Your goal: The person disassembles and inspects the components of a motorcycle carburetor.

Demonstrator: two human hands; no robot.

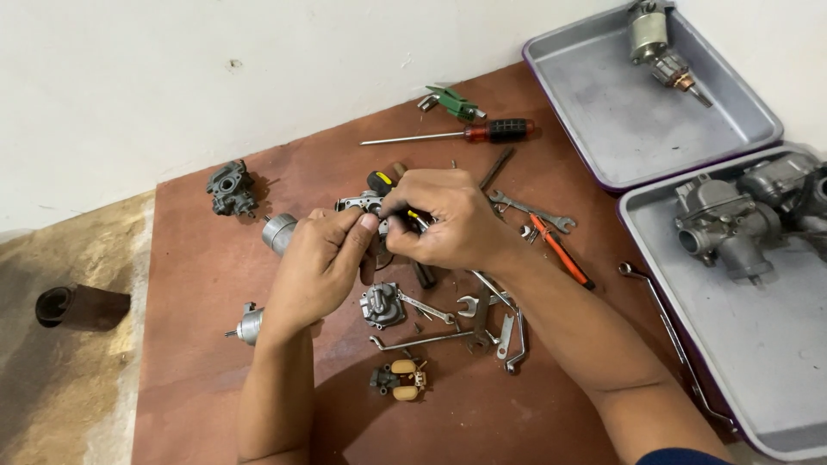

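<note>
My left hand grips a small grey metal carburetor part above the reddish-brown floor mat. My right hand is closed on a black and yellow screwdriver, whose tip is hidden where the two hands meet. Most of the held part is covered by my fingers. A silver cylinder lies just left of my left hand.
Wrenches, a red-handled screwdriver, an orange-handled tool, a carburetor cover, a float and a grey casting lie on the mat. Two grey trays at right hold a carburetor and a motor part.
</note>
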